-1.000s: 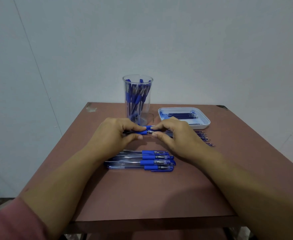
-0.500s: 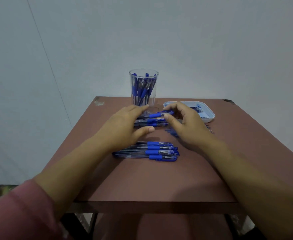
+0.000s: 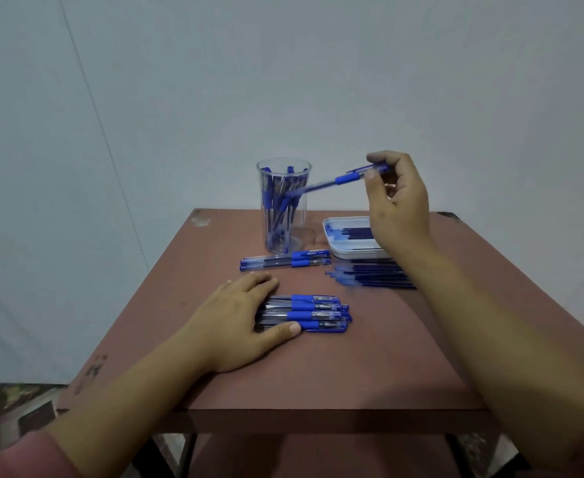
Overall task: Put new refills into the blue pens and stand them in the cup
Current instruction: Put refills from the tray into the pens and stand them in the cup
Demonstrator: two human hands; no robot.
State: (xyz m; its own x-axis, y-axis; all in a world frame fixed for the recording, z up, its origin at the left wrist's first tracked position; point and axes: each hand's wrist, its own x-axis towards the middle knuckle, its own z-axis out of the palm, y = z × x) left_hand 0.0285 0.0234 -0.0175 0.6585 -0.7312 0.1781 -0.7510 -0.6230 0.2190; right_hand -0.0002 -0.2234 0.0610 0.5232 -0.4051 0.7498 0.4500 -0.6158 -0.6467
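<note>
**While one pen slants toward the cup, the rest lie on the counter**

Where my right grip [image 3: 399,205] hangs above the counter [image 3: 318,374], thumb and fingertips are clamped on the right-hand end of a blue pen [image 3: 347,178]. The pen slants down to the left toward the clear cup [image 3: 302,232]. Its far end is blurred and overlaps the cup's wall in this view. It may be just in front of the cup rather than inside, and I cannot tell which. A bunch of standing pens [image 3: 280,205] fills the cup.

My left grip [image 3: 238,319] rests on the counter, fingers relaxed and laid over the left ends of a row of pens [image 3: 321,313], thumb stretched along the nearest one. A pair of pens [image 3: 285,262] lies side by side just in front of the cup. Right of the cup sits a white tray [image 3: 338,243] holding dark refills, partly hidden behind my right wrist. Some loose refills [image 3: 373,277] lie on the counter just in front of the tray.
</note>
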